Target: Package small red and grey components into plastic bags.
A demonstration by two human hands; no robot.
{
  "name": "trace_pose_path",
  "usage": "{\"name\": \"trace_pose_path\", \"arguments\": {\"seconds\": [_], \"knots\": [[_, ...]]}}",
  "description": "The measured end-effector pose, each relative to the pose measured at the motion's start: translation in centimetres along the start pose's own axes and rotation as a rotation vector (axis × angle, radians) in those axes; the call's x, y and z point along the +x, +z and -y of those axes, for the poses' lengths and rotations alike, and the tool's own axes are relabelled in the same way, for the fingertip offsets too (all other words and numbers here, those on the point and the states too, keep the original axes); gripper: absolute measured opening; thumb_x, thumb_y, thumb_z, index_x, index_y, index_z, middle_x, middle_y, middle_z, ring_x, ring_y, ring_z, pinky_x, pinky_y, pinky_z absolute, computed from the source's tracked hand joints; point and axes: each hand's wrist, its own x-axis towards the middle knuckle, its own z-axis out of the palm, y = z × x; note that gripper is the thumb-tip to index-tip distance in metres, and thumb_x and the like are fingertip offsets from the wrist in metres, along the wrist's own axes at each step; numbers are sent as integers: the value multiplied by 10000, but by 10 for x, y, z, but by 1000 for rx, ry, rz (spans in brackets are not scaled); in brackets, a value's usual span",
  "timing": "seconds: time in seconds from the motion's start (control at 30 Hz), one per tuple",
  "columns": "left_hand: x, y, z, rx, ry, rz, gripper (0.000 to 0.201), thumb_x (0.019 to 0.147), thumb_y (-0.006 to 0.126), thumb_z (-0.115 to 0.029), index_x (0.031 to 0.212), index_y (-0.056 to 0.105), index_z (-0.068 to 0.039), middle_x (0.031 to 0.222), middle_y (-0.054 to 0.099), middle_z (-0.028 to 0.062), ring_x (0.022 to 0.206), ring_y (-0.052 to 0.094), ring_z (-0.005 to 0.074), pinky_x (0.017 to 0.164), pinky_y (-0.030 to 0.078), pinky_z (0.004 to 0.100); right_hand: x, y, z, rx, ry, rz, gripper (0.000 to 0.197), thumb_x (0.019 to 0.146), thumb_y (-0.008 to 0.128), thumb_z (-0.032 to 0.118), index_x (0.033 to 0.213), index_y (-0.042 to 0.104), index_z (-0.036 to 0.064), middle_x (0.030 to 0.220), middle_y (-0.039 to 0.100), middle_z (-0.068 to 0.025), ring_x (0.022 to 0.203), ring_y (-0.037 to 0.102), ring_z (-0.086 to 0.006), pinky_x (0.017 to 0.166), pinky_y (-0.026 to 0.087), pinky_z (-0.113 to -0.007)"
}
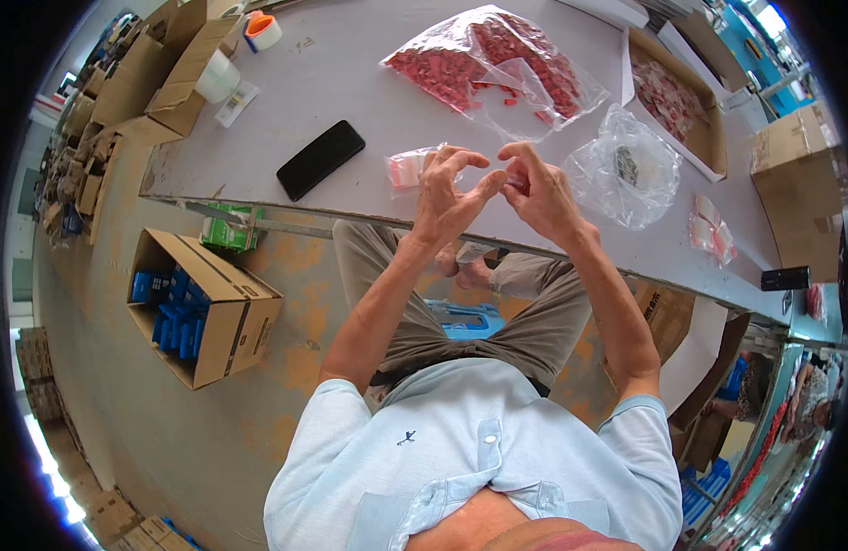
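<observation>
Above the near edge of the table, my left hand (449,200) has its fingers bent, thumb and index tips apart; I see nothing between them. My right hand (545,195) is closed in a pinch beside the left thumb tip; whatever it may hold is too small or hidden. Partly behind my left hand lies a small clear bag of pale pink and white pieces (406,170). Beyond both hands rests a large clear plastic bag of small red pieces (442,69), its mouth toward me. Beside my right hand stands a crumpled clear bag with small grey pieces (628,167).
A black phone (321,160) lies left on the table (259,119). An orange-and-white tape roll (263,31) and an open carton (162,87) are at far left. At right are a shallow box of small bags (721,138) and a closed carton (796,188). Blue packs fill a floor carton (231,321).
</observation>
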Motion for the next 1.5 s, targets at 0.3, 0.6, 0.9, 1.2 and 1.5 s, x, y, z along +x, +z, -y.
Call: {"name": "trace_pose_path", "arguments": {"seconds": [0.3,0.6,0.9,1.2,1.5], "knots": [[-16,30,3,-654,-471,170,193,977,762,-156,1093,739,-2,948,732,24,845,642,99,773,525,247,-24,-26,-29,258,237,49,206,894,800,85,1076,719,33,801,676,13,739,608,-63,670,519,-274],[-21,28,-13,-710,-491,179,193,970,766,-124,1116,742,-1,943,738,43,854,658,100,791,560,262,-33,-34,-33,533,260,40,77,969,745,96,981,746,20,851,693,5,806,616,-55,726,514,-229],[-21,27,1,-552,-448,381,137,945,774,-106,1048,777,-15,887,744,38,792,654,94,727,556,254,-34,-41,-40,298,180,103,80,959,756,69,994,735,0,842,690,8,760,612,-48,676,516,-230],[-28,37,-6,-788,-589,214,113,877,829,-57,871,717,-41,766,681,11,665,545,50,570,429,221,-50,-24,-18,63,88,-245,147,925,798,140,993,753,17,836,728,-27,730,633,-66,645,517,-238],[-31,51,-10,-695,-470,122,165,891,844,-119,850,711,-30,786,714,33,732,622,76,663,508,244,-48,-3,-17,433,324,-189,161,933,760,170,978,761,15,782,732,-31,675,646,-69,606,531,-234]]}}
